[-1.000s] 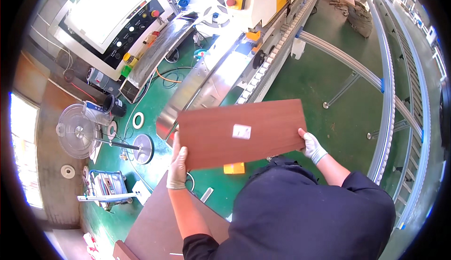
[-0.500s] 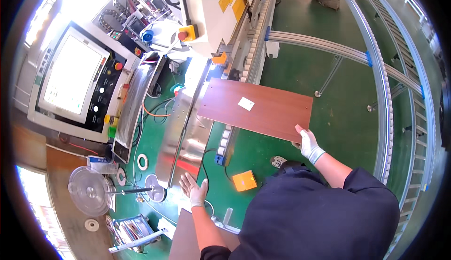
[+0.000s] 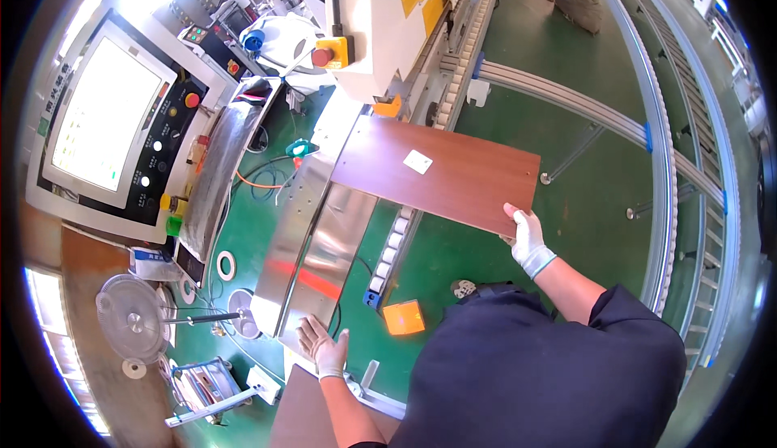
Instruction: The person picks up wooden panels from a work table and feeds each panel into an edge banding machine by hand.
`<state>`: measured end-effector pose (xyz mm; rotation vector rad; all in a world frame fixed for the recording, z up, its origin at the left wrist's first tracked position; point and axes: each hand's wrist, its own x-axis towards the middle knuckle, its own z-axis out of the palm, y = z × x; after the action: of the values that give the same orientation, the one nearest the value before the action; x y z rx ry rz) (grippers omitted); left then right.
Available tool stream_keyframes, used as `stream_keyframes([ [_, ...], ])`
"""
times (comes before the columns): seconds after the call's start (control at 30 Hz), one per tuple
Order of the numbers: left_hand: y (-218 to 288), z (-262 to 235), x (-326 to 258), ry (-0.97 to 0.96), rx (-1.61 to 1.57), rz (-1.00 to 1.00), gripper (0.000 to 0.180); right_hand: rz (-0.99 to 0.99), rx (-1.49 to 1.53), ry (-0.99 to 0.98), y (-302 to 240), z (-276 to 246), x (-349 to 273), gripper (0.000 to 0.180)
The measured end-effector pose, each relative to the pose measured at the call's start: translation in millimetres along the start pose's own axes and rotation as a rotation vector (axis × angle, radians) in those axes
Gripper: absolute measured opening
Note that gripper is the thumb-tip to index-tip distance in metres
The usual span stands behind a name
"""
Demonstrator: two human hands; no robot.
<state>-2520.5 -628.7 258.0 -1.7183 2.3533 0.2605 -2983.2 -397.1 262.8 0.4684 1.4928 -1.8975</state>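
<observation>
A reddish-brown wooden board (image 3: 473, 174) with a small white label (image 3: 418, 161) lies slanted across the middle, its left end over the metal machine table (image 3: 330, 242). The board's far-left corner reaches close beneath an orange guard (image 3: 387, 108) on the white machine. My right hand (image 3: 526, 242), in a white glove, grips the near right corner, thumb on top and fingers partly hidden underneath. Beside the near end of the metal table, my gloved left hand (image 3: 324, 351) is open, fingers spread, holding nothing. Below it, another brown board (image 3: 312, 416) is partly visible.
A control panel with a lit screen (image 3: 105, 116) stands at left, near a round fan (image 3: 129, 318). A white machine (image 3: 376, 27) with a red stop button (image 3: 322, 57) is ahead. Roller conveyor rails (image 3: 647, 124) run along the right. An orange box (image 3: 403, 318) sits on the green floor.
The board's left end has come nearer the machine's orange guard, with my right hand still on its corner. The whole view has shifted a little. My left hand stays open and empty.
</observation>
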Motion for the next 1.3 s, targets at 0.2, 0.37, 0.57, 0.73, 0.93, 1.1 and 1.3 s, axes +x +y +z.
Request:
stream_keyframes([
  [0.2, -7, 7, 2, -0.016, -0.004, -0.008, 0.12, -0.081, 0.059, 0.088, -19, -2, 64, 0.037],
  [0.37, -3, 1, 1, -0.032, -0.025, -0.019, 0.121, -0.156, 0.104, 0.092, -43, -5, 123, 0.02],
  [0.57, -7, 10, 3, -0.007, -0.026, -0.017, 0.12, -0.172, 0.178, -0.018, -81, -16, 209, 0.024],
  [0.73, -11, 18, 7, 0.019, -0.039, 0.002, 0.119, -0.247, 0.084, -0.025, -127, -8, 240, 0.03],
  [0.93, -1, 11, 4, 0.023, -0.052, -0.048, 0.113, -0.4, -0.346, 0.09, -141, 3, 229, 0.04],
  [1.1, -11, 56, -12, 0.236, -0.126, -0.11, 0.111, -0.025, -0.117, -0.548, -22, -2, 222, 0.027],
  [1.3, 28, 99, -112, 0.148, -0.64, -0.015, 0.076, -0.114, -1.36, -1.04, 202, -12, 124, 0.023],
])
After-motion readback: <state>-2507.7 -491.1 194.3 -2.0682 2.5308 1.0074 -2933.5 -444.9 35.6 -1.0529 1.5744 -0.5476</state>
